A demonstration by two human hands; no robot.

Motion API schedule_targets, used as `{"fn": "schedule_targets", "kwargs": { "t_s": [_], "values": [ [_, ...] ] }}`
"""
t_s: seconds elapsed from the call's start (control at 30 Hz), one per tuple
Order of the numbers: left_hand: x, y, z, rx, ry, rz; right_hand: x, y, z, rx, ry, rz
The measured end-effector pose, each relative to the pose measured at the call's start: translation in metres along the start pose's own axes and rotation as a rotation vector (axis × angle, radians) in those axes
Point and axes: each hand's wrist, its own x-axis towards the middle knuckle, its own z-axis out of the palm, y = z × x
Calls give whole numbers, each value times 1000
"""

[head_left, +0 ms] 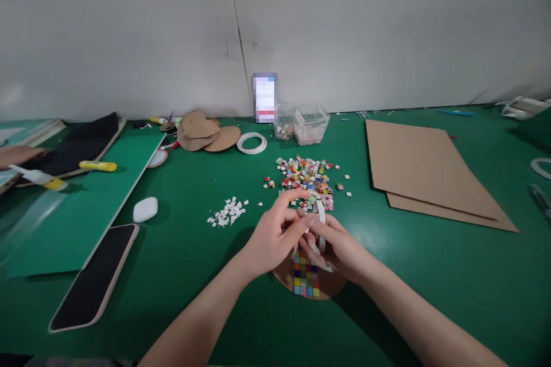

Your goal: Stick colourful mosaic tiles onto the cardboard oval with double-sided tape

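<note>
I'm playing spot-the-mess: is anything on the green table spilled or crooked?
Nothing looks clearly broken. Small, square, multicoloured tiles lie in a loose heap, with strays around it, as if spilled. Small, flat white scraps are scattered to its left. Two brown cardboard sheets overlap askew, their edges not lined up.

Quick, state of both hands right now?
Left hand: fingers curled in; what it holds cannot be told.
Right hand: closed, holding a white roll.
</note>
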Motion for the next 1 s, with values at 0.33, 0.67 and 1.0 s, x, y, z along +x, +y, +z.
{"fn": "schedule_targets", "kwargs": {
  "t_s": [0.33, 0.67, 1.0],
  "values": [
    [-1, -5, 2, 106, 93, 90, 1, -5, -5, 67, -226, 65],
    [0, -12, -2, 376, 297, 302, 1, -8, -3, 67, -203, 25],
    [1, -5, -4, 888, 50, 504, 4, -6, -5, 96, 29, -64]
  ]
}}
